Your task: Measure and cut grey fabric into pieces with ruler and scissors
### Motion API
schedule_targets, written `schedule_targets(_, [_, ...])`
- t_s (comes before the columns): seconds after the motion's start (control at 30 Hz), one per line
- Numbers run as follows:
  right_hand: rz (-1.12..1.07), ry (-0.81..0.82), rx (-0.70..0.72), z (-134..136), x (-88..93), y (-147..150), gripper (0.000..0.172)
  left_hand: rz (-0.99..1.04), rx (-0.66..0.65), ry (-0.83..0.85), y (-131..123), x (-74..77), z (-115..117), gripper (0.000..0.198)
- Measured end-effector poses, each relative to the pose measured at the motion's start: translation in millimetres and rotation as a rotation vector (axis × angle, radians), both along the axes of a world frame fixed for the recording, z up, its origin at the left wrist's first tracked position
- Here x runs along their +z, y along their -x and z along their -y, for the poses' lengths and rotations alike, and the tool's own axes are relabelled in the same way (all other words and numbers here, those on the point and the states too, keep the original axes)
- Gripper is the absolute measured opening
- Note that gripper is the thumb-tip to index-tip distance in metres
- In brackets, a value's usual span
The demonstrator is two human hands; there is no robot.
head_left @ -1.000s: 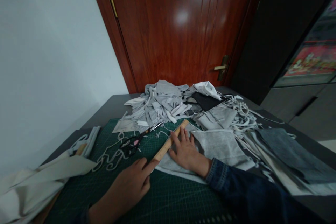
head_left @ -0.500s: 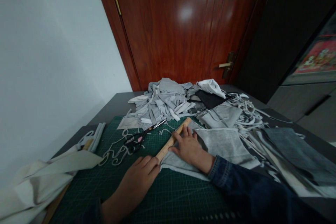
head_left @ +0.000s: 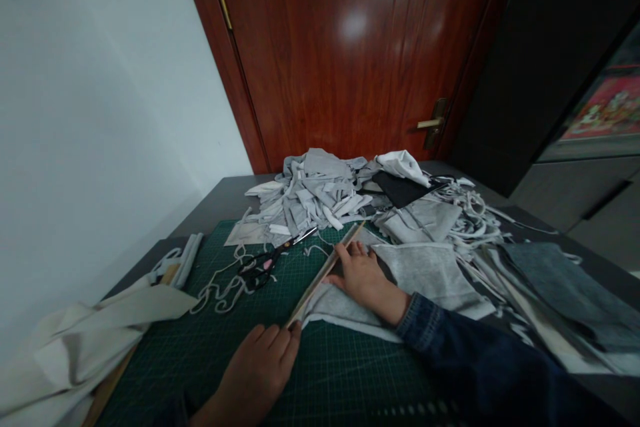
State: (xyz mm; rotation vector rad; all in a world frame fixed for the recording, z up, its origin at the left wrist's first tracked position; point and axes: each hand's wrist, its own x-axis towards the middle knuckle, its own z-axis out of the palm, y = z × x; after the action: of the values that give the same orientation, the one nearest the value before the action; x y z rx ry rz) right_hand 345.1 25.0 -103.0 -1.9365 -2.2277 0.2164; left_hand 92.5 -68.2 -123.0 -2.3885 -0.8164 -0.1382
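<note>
A narrow wooden ruler (head_left: 359, 230) runs diagonally over the cutting mat, tipped so that mostly its edge shows. Along its left side lies a strip of grey knit cloth (head_left: 345, 238). My left hand (head_left: 263, 363) is closed on the ruler's near end, fingers curled. Spread over the ruler's right side, my right hand (head_left: 365, 277) has its thumb and forefinger at the ruler and its other fingers on the cloth. The grey fabric piece (head_left: 345, 310) extends beneath the right hand and wrist. Black-handled scissors (head_left: 265, 263) lie left of the ruler.
A green gridded cutting mat (head_left: 200, 353) covers the dark table. Grey cloth scraps (head_left: 313, 190) are heaped at the back, with tangled cords (head_left: 473, 213) to their right. Folded grey fabric (head_left: 570, 287) lies far right, cream cloth (head_left: 85, 347) far left.
The ruler has tipped from lying flat onto its edge, and grey cloth now shows along its left side. My left hand has shifted slightly down and left; the right fingers have drawn in slightly.
</note>
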Motion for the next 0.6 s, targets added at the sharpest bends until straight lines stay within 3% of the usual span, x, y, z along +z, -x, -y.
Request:
schedule_targets(0.13, [-0.027,-0.019,0.021,0,0.8,-3,0.076,0.037,0.075,0.099,2,3.3,3,0.054])
schedule_targets(0.27, [-0.03,-0.021,0.029,0,-0.2,-4,0.072,0.244,0.177,0.272,13,14.3,-4,0.031])
schedule_targets(0.4, [-0.025,-0.03,0.027,0,-1.0,-2,0.072,0.479,0.171,0.14,18,25.0,-14,0.019])
schedule_targets(0.5, [-0.006,-0.027,0.018,0,-0.9,-1,0.074,0.398,0.143,0.159,3,27.9,-21,0.028])
schedule_targets(0.6, [-0.004,-0.041,0.015,0,-1.9,-1,0.072,0.23,0.27,0.329,-17,27.9,-28,0.045])
